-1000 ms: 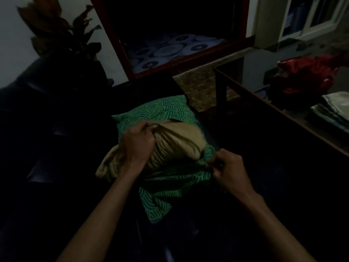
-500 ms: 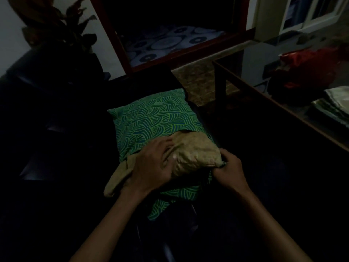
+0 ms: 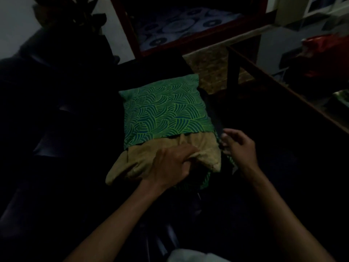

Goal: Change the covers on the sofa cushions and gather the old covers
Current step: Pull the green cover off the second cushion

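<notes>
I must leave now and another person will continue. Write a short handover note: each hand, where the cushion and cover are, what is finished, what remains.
Left hand: grips the near edge of the tan fabric cushion insert, fingers curled into it.
Right hand: at the right edge of the cover opening, fingers loosely curled; whether it pinches the cloth cannot be told.
Green leaf-patterned cushion cover: lies flat on the dark sofa seat, over the far part of the insert.
Done: most of the insert is in the cover.
Left: the near strip and left corner of the insert stick out; tuck them in, close the opening.
</notes>
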Demonstrator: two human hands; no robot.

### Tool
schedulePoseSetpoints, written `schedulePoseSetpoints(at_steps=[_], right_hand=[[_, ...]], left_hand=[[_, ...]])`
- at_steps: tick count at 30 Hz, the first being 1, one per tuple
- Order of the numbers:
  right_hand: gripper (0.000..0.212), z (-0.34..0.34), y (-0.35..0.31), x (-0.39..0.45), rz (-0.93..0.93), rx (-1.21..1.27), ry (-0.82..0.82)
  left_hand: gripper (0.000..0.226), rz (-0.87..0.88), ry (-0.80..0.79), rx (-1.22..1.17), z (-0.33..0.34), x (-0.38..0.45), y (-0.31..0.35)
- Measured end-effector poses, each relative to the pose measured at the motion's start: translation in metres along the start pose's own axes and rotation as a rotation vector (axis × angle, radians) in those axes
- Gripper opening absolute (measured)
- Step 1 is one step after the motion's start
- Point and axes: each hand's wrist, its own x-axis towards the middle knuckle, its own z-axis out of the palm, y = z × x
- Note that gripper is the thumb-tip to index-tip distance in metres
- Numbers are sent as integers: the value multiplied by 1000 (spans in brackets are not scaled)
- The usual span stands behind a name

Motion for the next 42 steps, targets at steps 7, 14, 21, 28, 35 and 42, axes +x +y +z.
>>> schedulePoseSetpoints(at_steps=[7, 14, 21, 28, 35, 42], right_hand=[[16, 14, 15, -8, 74, -352, -159], [14, 17, 15, -11, -2, -340, -320], [22, 44, 3, -7, 21, -284, -423], [25, 55, 6, 9, -164, -372, -179], [16, 57, -1, 41, -132, -367, -1], [14, 48, 26, 43, 61, -85, 13]], left_hand=[[36, -26, -205, -43, 3, -40, 11], [93, -476, -235, 26, 27, -31, 46], [74, -449, -17, 251, 49, -66, 7], [52, -212, 159, 49, 60, -83, -14], [49, -183, 179, 25, 61, -90, -8], [41, -214, 309, 40, 35, -49, 11]])
